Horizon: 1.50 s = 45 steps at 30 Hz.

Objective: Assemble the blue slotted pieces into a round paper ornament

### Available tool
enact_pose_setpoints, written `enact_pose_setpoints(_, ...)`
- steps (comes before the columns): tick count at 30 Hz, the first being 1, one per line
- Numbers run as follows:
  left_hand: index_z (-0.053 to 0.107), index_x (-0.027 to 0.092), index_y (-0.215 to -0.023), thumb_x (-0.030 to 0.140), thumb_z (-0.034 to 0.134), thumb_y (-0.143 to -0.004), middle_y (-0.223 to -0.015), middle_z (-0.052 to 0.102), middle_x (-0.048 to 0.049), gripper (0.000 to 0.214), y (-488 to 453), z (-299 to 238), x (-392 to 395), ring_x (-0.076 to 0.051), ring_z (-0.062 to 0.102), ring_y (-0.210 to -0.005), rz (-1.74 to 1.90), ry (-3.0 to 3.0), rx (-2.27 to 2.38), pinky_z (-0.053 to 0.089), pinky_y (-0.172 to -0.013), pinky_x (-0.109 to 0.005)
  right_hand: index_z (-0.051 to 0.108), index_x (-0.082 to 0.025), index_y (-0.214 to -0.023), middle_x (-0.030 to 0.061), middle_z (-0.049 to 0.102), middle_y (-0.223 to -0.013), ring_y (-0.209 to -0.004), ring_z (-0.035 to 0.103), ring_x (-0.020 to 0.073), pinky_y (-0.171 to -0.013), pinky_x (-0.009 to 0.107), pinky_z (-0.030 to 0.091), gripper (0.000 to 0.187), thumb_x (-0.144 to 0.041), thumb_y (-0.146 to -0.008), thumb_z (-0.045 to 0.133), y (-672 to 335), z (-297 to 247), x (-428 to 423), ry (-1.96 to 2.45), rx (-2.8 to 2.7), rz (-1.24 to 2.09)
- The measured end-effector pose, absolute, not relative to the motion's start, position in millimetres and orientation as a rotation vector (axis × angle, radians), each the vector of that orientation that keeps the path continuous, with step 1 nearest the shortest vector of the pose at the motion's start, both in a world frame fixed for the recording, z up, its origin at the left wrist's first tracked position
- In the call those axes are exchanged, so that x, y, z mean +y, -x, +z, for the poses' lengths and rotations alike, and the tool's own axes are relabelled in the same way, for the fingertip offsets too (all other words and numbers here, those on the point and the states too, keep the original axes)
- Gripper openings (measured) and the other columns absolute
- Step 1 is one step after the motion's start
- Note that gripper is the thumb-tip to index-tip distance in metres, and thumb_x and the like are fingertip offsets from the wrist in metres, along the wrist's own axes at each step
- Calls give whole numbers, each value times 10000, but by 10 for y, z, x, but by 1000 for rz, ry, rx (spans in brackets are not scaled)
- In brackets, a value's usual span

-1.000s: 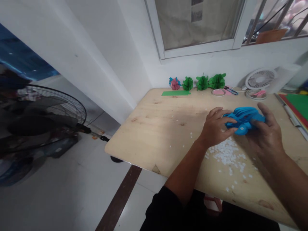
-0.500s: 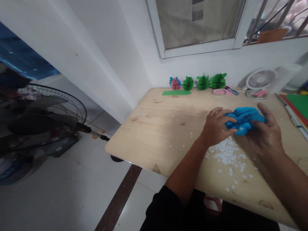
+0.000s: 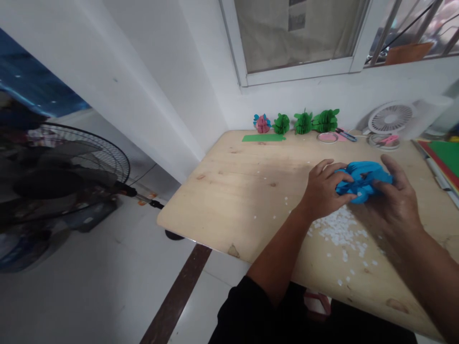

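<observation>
A blue folded paper piece (image 3: 363, 177) with many fanned layers is held just above the wooden table (image 3: 236, 191). My left hand (image 3: 322, 191) curls round its left side, fingers bent onto the paper. My right hand (image 3: 396, 200) cups its right side, thumb along the top edge. Below the hands lies a scatter of small white paper bits (image 3: 340, 231).
Along the back wall stand a pink-and-blue paper ball (image 3: 262, 123) and three green ones (image 3: 303, 122), with a green paper strip (image 3: 263, 138) in front. A small white fan (image 3: 390, 118), tape rolls (image 3: 327, 137) and coloured sheets (image 3: 444, 160) sit at the right. A floor fan (image 3: 60, 177) stands left.
The blue paper piece has been pressed a little more together between both hands. The hands stay in nearly the same place.
</observation>
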<state>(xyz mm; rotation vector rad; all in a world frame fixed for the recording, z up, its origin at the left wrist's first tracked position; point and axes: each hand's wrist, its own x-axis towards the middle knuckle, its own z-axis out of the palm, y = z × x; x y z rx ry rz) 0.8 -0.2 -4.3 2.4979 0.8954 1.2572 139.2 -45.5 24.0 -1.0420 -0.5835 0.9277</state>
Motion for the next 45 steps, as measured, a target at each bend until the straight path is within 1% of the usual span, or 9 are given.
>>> enact_pose_setpoints(7,635,205,-870,361,741,-800,-1243,655,-103,201,-18,1,-35,-243,537,-1282,1279,-2470,821,333,-1189,-464,660,-291,-1135,-31,662,-758,-620,546,145,-559,293,452,770,-126,-387,748,-1422,241,-437,1051,-541,932)
enact_pose_setpoints(13,622,206,-918,347,773,-759,-1265,648,-110,261,-24,-2,-49,-279,491,-1328,1256,-2431,827,349,-1171,-490,658,-278,-1166,2,677,-831,-659,563,169,-586,329,455,778,-157,-405,763,-1444,219,-436,1049,-524,913)
enact_pose_setpoints(16,629,198,-933,355,775,-757,-1246,664,-105,277,-19,-2,-52,-261,515,-1303,1277,-2418,802,353,-1172,-464,649,-290,-1188,0,680,-828,-647,555,167,-579,323,443,802,-168,-407,783,-1463,199,-433,1055,-527,923)
enact_pose_setpoints(19,656,188,-912,339,760,-778,-1232,672,-104,227,-8,5,-51,-240,544,-1267,1322,-2376,775,362,-1171,-436,650,-299,-1180,-4,683,-810,-654,563,171,-596,340,459,803,-161,-401,787,-1467,199,-432,1038,-526,937)
enact_pose_setpoints(22,688,203,-859,305,699,-837,-1225,679,-90,105,13,11,-41,-231,554,-1255,1324,-2339,796,372,-1162,-448,664,-307,-1149,-4,700,-837,-668,579,176,-626,380,491,768,-159,-405,781,-1451,215,-436,1038,-517,928)
enact_pose_setpoints(29,710,209,-824,275,654,-868,-1181,703,-79,98,45,-14,10,-223,566,-1231,1310,-2337,885,383,-1154,-464,664,-301,-1164,8,702,-847,-716,625,205,-718,460,532,748,-160,-439,780,-1429,208,-450,1041,-565,948)
enact_pose_setpoints(31,709,202,-806,273,658,-865,-1172,704,-85,105,47,-19,12,-220,571,-1222,1333,-2324,884,390,-1149,-456,662,-304,-1177,9,700,-850,-704,621,202,-691,447,537,751,-163,-449,781,-1426,208,-456,1043,-575,962)
enact_pose_setpoints(37,711,198,-781,313,721,-822,-1216,686,-87,122,36,-19,-5,-210,574,-1230,1312,-2344,817,354,-1179,-431,685,-288,-1136,7,703,-798,-675,612,175,-576,317,524,764,-136,-394,780,-1408,263,-462,1047,-505,975)
enact_pose_setpoints(45,750,214,-855,384,781,-767,-1294,649,-89,195,54,25,5,-243,534,-1291,1119,-2403,840,341,-1189,-449,703,-297,-1090,-3,708,-820,-626,599,146,-516,280,513,717,-120,-398,766,-1413,266,-463,1036,-522,1006)
